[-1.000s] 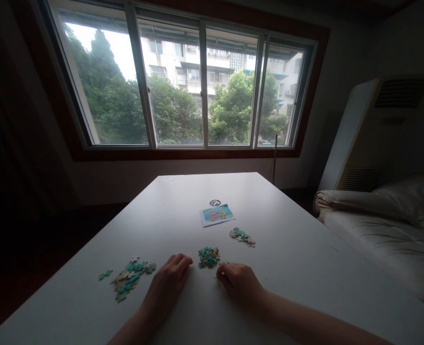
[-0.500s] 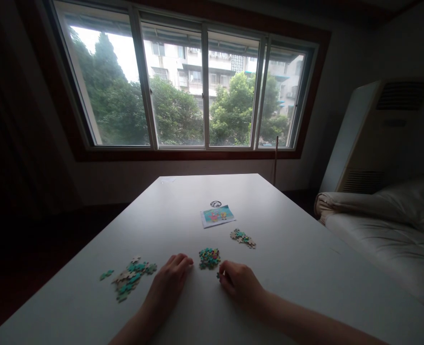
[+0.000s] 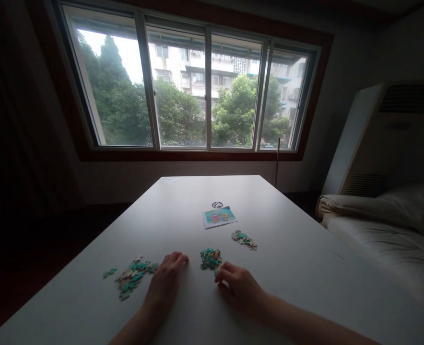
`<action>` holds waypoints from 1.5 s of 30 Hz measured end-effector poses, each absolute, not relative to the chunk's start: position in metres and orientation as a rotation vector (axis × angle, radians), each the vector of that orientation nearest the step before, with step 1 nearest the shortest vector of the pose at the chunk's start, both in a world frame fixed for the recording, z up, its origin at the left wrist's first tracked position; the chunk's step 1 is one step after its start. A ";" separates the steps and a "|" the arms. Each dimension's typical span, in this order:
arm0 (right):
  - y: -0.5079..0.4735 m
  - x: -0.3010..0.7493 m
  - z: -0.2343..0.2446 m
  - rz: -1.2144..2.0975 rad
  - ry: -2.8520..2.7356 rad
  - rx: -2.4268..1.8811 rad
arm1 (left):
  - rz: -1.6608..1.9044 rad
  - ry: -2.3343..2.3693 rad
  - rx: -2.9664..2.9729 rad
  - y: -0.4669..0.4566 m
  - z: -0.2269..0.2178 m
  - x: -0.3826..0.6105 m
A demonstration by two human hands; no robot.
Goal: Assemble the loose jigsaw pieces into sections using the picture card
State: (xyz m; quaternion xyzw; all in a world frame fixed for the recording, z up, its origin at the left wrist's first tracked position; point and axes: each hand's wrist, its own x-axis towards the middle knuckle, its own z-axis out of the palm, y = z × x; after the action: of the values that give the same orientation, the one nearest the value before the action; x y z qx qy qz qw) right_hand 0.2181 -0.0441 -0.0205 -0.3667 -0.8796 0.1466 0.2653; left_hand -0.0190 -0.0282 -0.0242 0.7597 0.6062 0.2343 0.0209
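Note:
My left hand (image 3: 169, 273) rests on the white table (image 3: 197, 316) with its fingers loosely bent, and I see nothing in it. Close by its outer side lies a loose pile of teal and grey jigsaw pieces (image 3: 130, 280). A tighter heap of small colourful jigsaw pieces (image 3: 211, 258) sits between my hands. My right hand (image 3: 239, 286) is just right of and nearer than that heap, thumb and forefinger drawn together at a teal jigsaw piece (image 3: 216, 272). Its other fingers curl under, partly hidden.
Beyond the heap lies a picture sheet (image 3: 219, 217) with cartoon figures, and behind it a small round black-and-white item (image 3: 217, 204). Another small group of jigsaw pieces (image 3: 244, 239) lies to the right. A pale sofa (image 3: 377, 244) stands beyond the table's right edge.
My left hand has drawn slightly left, away from the middle heap. The fingers of my right hand have shifted a little with the teal jigsaw piece at their tips. The view has tilted slightly.

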 end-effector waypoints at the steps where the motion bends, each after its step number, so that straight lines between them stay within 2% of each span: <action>1: -0.044 0.218 -0.020 0.385 -2.389 -0.963 | 0.716 1.890 2.359 -0.028 -0.024 -0.019; 6: -0.045 0.215 -0.018 0.257 -2.434 -0.947 | 0.665 1.961 2.413 -0.028 -0.027 -0.020; 11: -0.045 0.215 -0.020 0.226 -2.446 -0.909 | 0.635 2.372 2.439 -0.021 -0.031 -0.040; 18: -0.043 0.214 -0.024 0.198 -2.452 -0.899 | 0.301 2.760 1.734 -0.004 -0.026 -0.094; 21: -0.043 0.214 -0.024 0.199 -2.449 -0.892 | 0.327 2.717 1.637 0.002 -0.035 -0.104; 28: -0.042 0.215 -0.027 0.197 -2.440 -0.865 | 0.541 2.488 2.027 0.012 -0.052 -0.103; 35: -0.042 0.212 -0.023 0.193 -2.428 -0.859 | 0.660 2.157 2.310 0.014 -0.044 -0.101; 45: -0.040 0.212 -0.028 0.170 -2.439 -0.862 | 0.726 2.056 2.337 0.003 -0.030 -0.094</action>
State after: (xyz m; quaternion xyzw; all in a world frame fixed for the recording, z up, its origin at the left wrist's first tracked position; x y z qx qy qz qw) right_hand 0.2124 -0.0400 -0.0279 -0.3200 -0.9056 0.0632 0.2712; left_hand -0.0943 0.0033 -0.0297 0.7309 0.6431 0.2270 -0.0274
